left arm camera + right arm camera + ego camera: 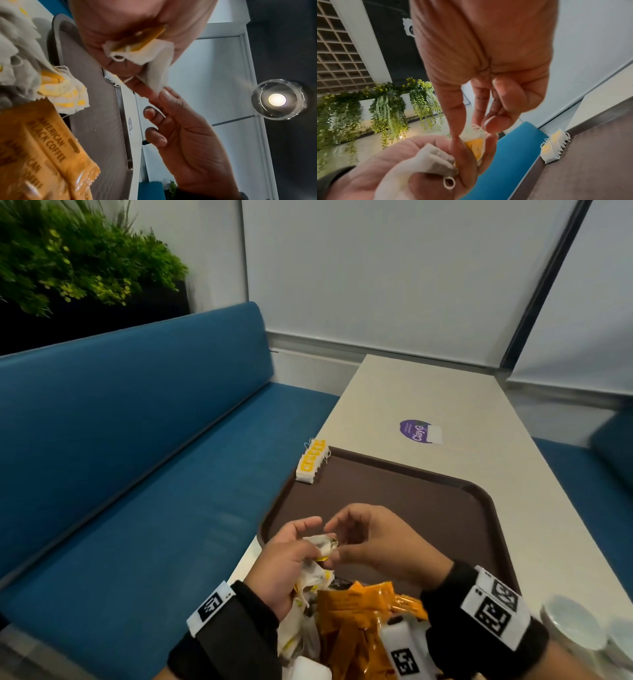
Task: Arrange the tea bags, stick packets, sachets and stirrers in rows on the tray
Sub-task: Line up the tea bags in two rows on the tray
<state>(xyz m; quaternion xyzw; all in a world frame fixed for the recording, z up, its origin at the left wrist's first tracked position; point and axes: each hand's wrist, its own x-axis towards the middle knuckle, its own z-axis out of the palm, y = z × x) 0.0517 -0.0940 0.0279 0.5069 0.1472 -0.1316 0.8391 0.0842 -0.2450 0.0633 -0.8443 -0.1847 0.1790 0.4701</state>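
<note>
While a tea bag (323, 546) hung above the near part of the brown tray (428, 501), the left hand (291, 556) gripped it and the right hand (373, 542) pinched its top. A row of tea bags (311, 462) stood at the tray's far left corner. Orange stick packets (356, 618) and more loose tea bags (56, 86) lay heaped at the near edge.

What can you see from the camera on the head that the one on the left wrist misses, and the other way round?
Only the head view shows the blue bench, the plant, the purple sticker on the table and the finished row of tea bags at the tray's far left corner.

Only the left wrist view shows a ceiling lamp and the "American Black Coffee" print on the orange packets.

Both show the brown tray, the loose tea bag pile, and the left hand and right hand pinching one tea bag between them.
</note>
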